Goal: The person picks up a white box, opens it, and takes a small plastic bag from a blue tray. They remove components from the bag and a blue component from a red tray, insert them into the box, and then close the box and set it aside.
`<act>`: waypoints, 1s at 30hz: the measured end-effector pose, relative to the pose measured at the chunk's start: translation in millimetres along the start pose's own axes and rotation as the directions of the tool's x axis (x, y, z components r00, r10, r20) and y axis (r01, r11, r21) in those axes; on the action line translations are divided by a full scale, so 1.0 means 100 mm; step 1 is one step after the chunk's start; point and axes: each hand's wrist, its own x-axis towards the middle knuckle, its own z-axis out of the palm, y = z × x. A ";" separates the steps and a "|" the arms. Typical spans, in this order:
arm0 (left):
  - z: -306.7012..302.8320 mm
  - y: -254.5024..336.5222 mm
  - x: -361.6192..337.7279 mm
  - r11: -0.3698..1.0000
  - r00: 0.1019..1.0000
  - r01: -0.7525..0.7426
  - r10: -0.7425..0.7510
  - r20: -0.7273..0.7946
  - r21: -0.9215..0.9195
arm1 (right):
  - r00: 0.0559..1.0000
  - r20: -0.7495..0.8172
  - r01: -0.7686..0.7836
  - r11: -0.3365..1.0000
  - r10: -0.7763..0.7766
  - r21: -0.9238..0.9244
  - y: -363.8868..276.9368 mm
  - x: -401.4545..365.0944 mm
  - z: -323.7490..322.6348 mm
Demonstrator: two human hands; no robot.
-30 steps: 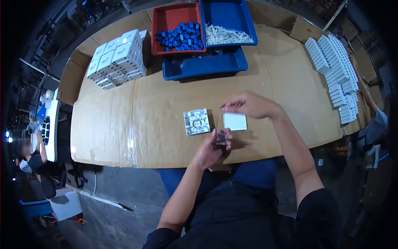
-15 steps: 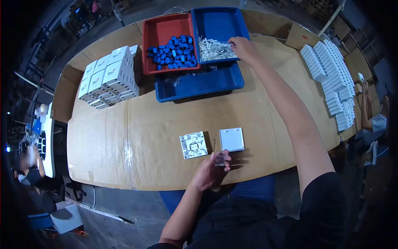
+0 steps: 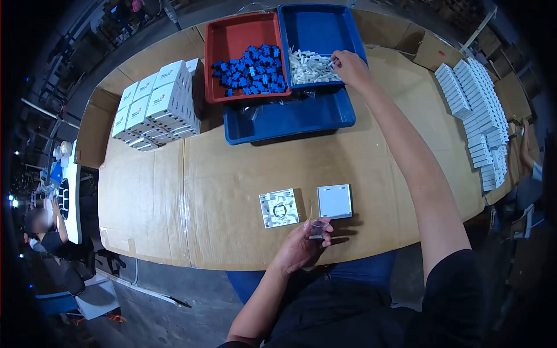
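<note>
My left hand [image 3: 301,248] is closed around a small clear plastic cup [image 3: 318,228], held close over the near part of the table. Just beyond it lie a square box with a grey-and-white camouflage pattern [image 3: 271,216] and a plain white square box [image 3: 335,201]. At the far side, my right hand [image 3: 351,67] reaches into the right end of a blue tray [image 3: 319,29] with a heap of small white plastic pieces [image 3: 310,68]. Its thumb and fingers are pinched together at the edge of the heap; I cannot tell what is between them.
A red tray [image 3: 241,32] of blue plastic pieces [image 3: 255,72] stands beside the blue tray. Under both sits another blue tray [image 3: 290,123]. White boxes [image 3: 156,101] are stacked at left, more white stacks [image 3: 478,119] at right. Cardboard walls [image 3: 93,136] edge the table. People sit at both sides.
The whole view has shifted slightly, so the table's contents appear farther right. My right hand stays at the heap of white pieces, and my left hand still holds the cup.
</note>
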 end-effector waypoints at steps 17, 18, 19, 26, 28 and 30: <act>-0.02 -0.02 0.00 0.999 1.000 0.001 0.000 0.027 -0.047 | 0.966 0.096 -0.101 0.009 0.240 0.995 -0.69 -1.09 -1.13; -0.04 -0.02 0.02 0.999 1.000 -0.004 0.005 0.028 -0.041 | 0.971 0.078 -0.087 0.032 0.227 0.996 -0.73 -1.24 -1.16; -0.04 -0.04 0.01 0.999 1.000 -0.002 0.003 0.018 -0.044 | 0.972 0.091 -0.107 0.064 0.215 0.992 -0.76 -1.37 -1.20; -0.02 -0.08 0.00 0.999 0.998 -0.054 0.054 -0.019 0.004 | 0.904 0.422 -0.423 0.289 0.068 0.859 -1.04 -2.76 -0.97; -0.04 -0.10 -0.04 0.998 0.997 -0.068 0.068 -0.025 0.016 | 0.849 0.525 -0.519 0.267 0.053 0.812 -1.10 -3.11 -0.92; -0.01 -0.08 -0.02 0.997 0.997 -0.078 0.078 -0.008 0.013 | 0.805 0.593 -0.576 0.249 0.008 0.779 -1.12 -3.29 -0.97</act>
